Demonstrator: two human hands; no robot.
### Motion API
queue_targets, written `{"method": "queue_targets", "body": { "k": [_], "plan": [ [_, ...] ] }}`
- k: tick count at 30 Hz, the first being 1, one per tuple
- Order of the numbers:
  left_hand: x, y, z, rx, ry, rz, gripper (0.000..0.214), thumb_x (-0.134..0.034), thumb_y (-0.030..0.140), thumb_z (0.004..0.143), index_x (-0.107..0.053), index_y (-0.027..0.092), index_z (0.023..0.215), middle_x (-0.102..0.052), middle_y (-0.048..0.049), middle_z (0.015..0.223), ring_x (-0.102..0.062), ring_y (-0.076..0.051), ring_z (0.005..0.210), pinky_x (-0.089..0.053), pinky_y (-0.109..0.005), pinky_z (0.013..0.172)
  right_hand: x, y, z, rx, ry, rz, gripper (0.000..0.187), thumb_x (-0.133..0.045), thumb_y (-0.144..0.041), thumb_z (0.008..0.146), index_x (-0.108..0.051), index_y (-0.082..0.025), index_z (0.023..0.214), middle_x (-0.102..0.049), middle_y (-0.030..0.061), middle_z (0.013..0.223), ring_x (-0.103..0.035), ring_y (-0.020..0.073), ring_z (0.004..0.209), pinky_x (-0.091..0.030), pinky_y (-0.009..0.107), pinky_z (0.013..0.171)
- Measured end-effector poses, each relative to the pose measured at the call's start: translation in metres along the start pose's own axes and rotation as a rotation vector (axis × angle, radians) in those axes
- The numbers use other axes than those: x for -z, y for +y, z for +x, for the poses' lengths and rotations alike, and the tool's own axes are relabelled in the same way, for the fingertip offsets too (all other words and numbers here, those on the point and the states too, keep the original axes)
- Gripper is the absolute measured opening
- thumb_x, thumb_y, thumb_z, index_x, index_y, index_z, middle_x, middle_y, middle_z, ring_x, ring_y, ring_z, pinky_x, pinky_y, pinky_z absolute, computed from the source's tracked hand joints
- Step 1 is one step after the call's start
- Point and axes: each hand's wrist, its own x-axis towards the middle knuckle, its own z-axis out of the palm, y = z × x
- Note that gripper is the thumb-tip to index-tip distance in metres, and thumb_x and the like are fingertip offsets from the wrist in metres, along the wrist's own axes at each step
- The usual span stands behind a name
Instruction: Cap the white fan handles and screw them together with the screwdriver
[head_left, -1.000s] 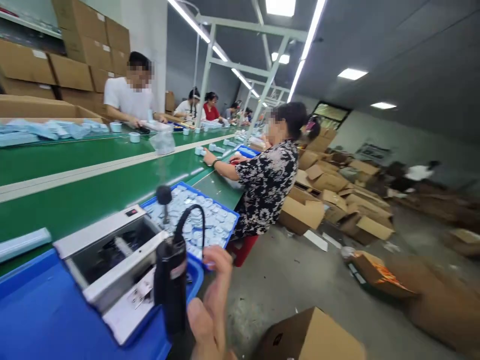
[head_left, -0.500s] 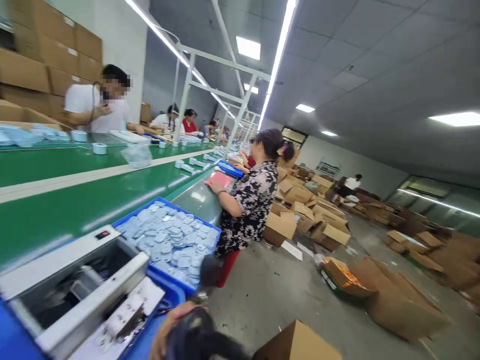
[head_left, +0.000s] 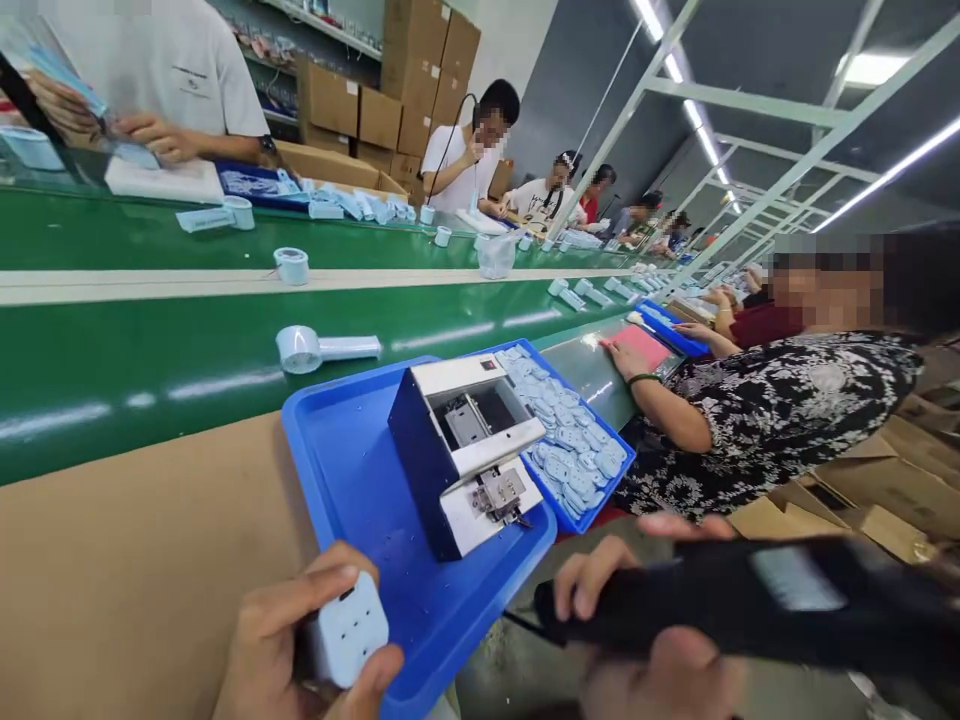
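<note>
My left hand (head_left: 289,650) is closed around a small pale-blue plastic part (head_left: 346,630) with holes in its face, held at the near edge of a blue tray (head_left: 352,480). My right hand (head_left: 645,640) grips a black power screwdriver (head_left: 757,605) that lies across the lower right, blurred. On the blue tray stands a small blue and white screw feeder box (head_left: 461,450). Behind it a second blue tray (head_left: 570,440) holds several pale-blue plastic parts.
A green conveyor belt (head_left: 187,350) runs past with a pale-blue handheld fan body (head_left: 319,347) and small round parts. A person in a floral top (head_left: 765,420) sits to the right. More workers sit across the belt. Cardboard boxes (head_left: 375,110) are stacked behind.
The view swung from the floor and boxes on the right back to the workbench. My left hand came into view holding the pale-blue part. The screwdriver now lies across the lower right.
</note>
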Motion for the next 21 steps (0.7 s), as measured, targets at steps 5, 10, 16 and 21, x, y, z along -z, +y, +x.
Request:
{"method": "queue_targets", "body": {
  "k": [5, 10, 16, 21],
  "plan": [
    [-0.012, 0.008, 0.005, 0.009, 0.052, -0.036, 0.032, -0.082, 0.028, 0.108, -0.064, 0.031, 0.135, -0.070, 0.0009, 0.097, -0.068, -0.012, 0.064, -0.058, -0.018, 0.052, -0.030, 0.005, 0.053, 0.089, -0.162, 0.091, 0.032, -0.077, -0.037, 0.110, -0.080, -0.036, 0.142, -0.057, 0.0002, 0.126, -0.056, 0.0067, 0.057, -0.050, 0.023, 0.038],
    [-0.013, 0.006, 0.002, 0.010, 0.053, -0.023, 0.033, -0.084, 0.030, 0.108, -0.064, 0.030, 0.135, -0.069, 0.0002, 0.097, -0.070, -0.013, 0.068, -0.059, -0.018, 0.053, -0.045, 0.031, 0.058, 0.139, -0.311, 0.132, 0.037, -0.064, -0.023, 0.113, -0.079, -0.033, 0.146, -0.055, 0.0022, 0.125, -0.057, 0.0046, 0.059, -0.051, 0.020, 0.041],
    [-0.012, 0.007, 0.004, -0.009, 0.043, -0.055, 0.039, -0.087, 0.028, 0.106, -0.063, 0.030, 0.137, -0.068, 0.0005, 0.094, -0.067, -0.014, 0.068, -0.057, -0.021, 0.055, -0.041, 0.046, 0.056, 0.103, -0.406, 0.131, 0.044, -0.065, -0.020, 0.112, -0.078, -0.039, 0.149, -0.058, 0.0013, 0.122, -0.057, 0.0054, 0.056, -0.049, 0.020, 0.038],
    [-0.011, 0.007, 0.005, -0.034, 0.017, -0.039, 0.044, -0.086, 0.024, 0.105, -0.062, 0.032, 0.141, -0.070, 0.0008, 0.093, -0.065, -0.013, 0.066, -0.051, -0.021, 0.055, -0.042, 0.015, 0.051, -0.009, -0.376, 0.161, 0.038, -0.075, -0.029, 0.106, -0.079, -0.032, 0.144, -0.059, 0.0002, 0.114, -0.056, 0.0089, 0.050, -0.047, 0.026, 0.032]
  ]
}}
